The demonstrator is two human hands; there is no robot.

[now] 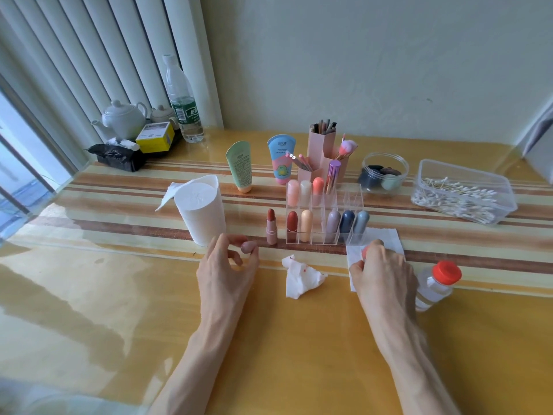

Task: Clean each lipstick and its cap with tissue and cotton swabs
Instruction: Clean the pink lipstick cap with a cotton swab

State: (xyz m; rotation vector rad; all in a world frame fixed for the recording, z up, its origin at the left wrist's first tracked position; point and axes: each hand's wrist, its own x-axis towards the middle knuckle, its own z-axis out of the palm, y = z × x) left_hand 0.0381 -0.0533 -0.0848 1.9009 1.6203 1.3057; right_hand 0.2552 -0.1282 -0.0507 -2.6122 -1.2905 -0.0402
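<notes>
Left hand (230,262): fingertips pinch a small pink cap (248,247), left of the rack (324,232) and nearer the person. Its lipstick (271,227) stands uncapped and upright, long axis vertical, just beside the rack's left wall. It lies beyond the cap and slightly right of it, near the left hand and well apart from the right.

Right hand (380,268): fingers curled down onto a flat tissue (389,238) at the rack's front right corner. An orange-red spot shows at the fingertips (pinch or press, cannot tell).

Judged next: wipe the cap, then seat it downward on the lipstick.

Count:
- Lipsticks: nine in the rack (four rear, five front, one front slot vacant) and one outside.
- Tissue: one roll (202,211) left of the rack, one flat, and one red-marked wad (299,278) before the rack.
- Swabs: one swab box (460,194) right of the rack.
</notes>
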